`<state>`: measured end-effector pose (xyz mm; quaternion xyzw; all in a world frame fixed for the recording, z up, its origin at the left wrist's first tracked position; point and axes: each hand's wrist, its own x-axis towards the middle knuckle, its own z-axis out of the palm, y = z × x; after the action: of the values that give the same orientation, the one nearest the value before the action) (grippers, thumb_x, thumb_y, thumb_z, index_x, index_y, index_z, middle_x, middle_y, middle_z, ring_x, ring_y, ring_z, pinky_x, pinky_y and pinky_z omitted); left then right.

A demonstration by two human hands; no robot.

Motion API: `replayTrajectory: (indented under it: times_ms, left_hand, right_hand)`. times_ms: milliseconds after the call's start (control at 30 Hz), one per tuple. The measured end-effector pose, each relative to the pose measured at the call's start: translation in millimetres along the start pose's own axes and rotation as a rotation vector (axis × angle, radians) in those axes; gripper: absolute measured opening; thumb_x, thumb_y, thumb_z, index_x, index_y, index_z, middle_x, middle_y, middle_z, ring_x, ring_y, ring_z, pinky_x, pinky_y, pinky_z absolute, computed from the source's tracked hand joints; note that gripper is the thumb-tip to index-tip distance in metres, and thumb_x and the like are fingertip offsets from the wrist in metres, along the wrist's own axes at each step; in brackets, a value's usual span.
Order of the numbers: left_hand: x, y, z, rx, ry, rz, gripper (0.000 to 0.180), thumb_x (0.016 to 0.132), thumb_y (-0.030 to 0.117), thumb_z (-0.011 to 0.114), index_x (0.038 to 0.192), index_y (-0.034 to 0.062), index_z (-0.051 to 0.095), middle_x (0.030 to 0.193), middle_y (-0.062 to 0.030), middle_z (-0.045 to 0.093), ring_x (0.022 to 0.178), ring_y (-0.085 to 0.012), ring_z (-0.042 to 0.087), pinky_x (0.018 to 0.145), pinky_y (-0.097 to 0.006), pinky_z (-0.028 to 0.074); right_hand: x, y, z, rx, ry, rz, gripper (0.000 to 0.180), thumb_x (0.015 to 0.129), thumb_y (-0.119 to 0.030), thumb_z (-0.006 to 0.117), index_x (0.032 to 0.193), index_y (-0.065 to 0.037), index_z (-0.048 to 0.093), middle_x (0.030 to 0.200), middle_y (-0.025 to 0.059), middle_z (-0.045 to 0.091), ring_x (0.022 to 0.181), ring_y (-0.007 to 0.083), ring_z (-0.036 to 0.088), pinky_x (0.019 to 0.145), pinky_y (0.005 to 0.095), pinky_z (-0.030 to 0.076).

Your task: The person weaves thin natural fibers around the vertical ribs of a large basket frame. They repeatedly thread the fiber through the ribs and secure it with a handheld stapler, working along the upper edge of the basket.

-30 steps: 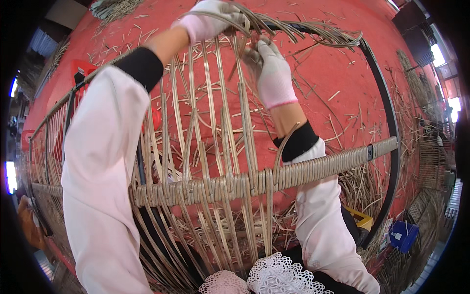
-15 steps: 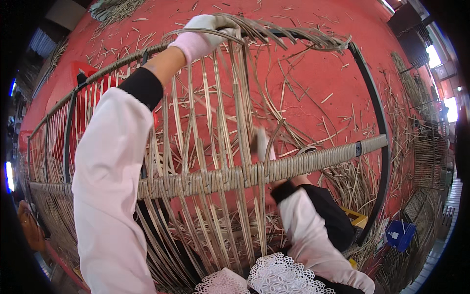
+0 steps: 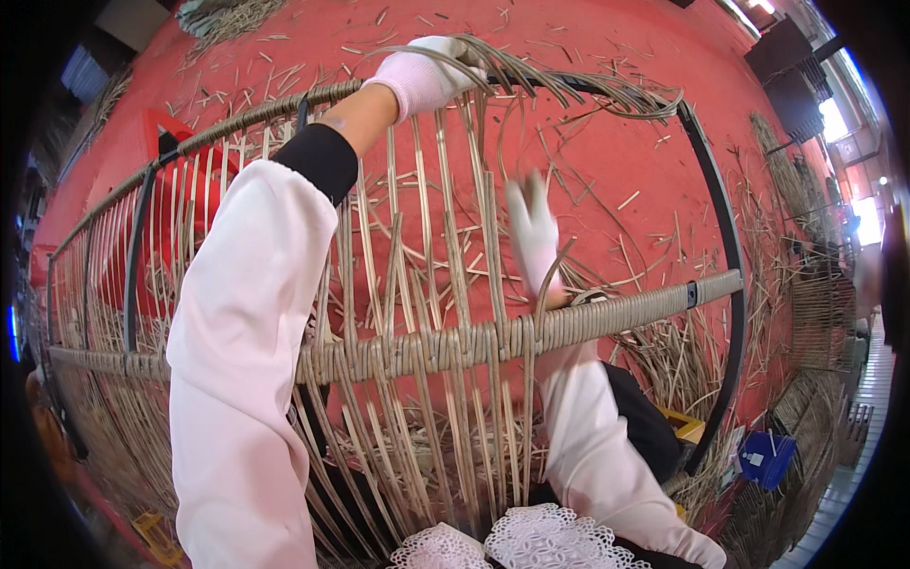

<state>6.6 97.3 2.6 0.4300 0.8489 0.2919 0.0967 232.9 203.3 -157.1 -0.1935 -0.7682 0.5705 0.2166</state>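
Observation:
My left hand (image 3: 434, 74), in a white and pink glove, is closed round the far rail of a dark frame and the bundle of brownish wicker strands (image 3: 559, 83) on it. My right hand (image 3: 535, 228), gloved too and slightly blurred, is raised beyond the wrapped middle bar (image 3: 607, 322); my forearm passes beneath that bar. Its fingers point up and stretch out, with nothing visible in them. Pale wicker strands (image 3: 445, 190) run from the far rail over the middle bar and down toward me. Between my hands some loose strands dangle.
The dark side post (image 3: 713, 180) of the frame bends down at the right. Cut wicker scraps litter the red floor (image 3: 626, 152), with a heap (image 3: 678, 365) below right. A blue container (image 3: 766, 457) and a yellow object (image 3: 684, 425) lie at the lower right; a red object (image 3: 171, 142) stands beyond the frame.
My right hand has come up from near the middle bar toward the far rail, its fingers now stretched. My left hand, still on the rail, appears shifted right in the picture.

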Motion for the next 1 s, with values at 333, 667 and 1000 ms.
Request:
replayTrajectory:
  times_ms: [333, 667, 1000]
  left_hand:
    - [-20, -16, 10, 0.362, 0.268, 0.456, 0.028, 0.088, 0.027, 0.069, 0.111, 0.0114, 0.069, 0.110, -0.0080, 0.071, 0.094, -0.0266, 0.069, 0.079, -0.037, 0.056]
    - [25, -15, -3, -0.223, -0.038, 0.009, 0.032, 0.095, 0.026, 0.062, 0.117, 0.0038, 0.068, 0.092, -0.0149, 0.072, 0.079, -0.0206, 0.069, 0.075, -0.032, 0.054]
    - [93, -78, 15, 0.867, -0.073, 0.414, 0.035, 0.096, 0.035, 0.058, 0.118, 0.0103, 0.070, 0.101, -0.0182, 0.070, 0.087, -0.0317, 0.068, 0.081, -0.038, 0.054]
  right_hand:
    - [73, -115, 30, 0.615, -0.078, -0.026, 0.023, 0.103, -0.025, 0.052, 0.099, -0.004, 0.062, 0.064, -0.0089, 0.043, 0.054, 0.0009, 0.034, 0.047, 0.0203, 0.027]
    - [73, -95, 29, 1.083, 0.041, 0.215, 0.026, 0.102, -0.020, 0.050, 0.119, -0.001, 0.053, 0.101, 0.0116, 0.062, 0.084, 0.0216, 0.064, 0.076, 0.0361, 0.055]
    - [103, -43, 19, -0.104, -0.094, -0.280, 0.020, 0.099, -0.017, 0.055, 0.098, 0.002, 0.061, 0.085, 0.0142, 0.069, 0.078, 0.0262, 0.067, 0.070, 0.0351, 0.051]
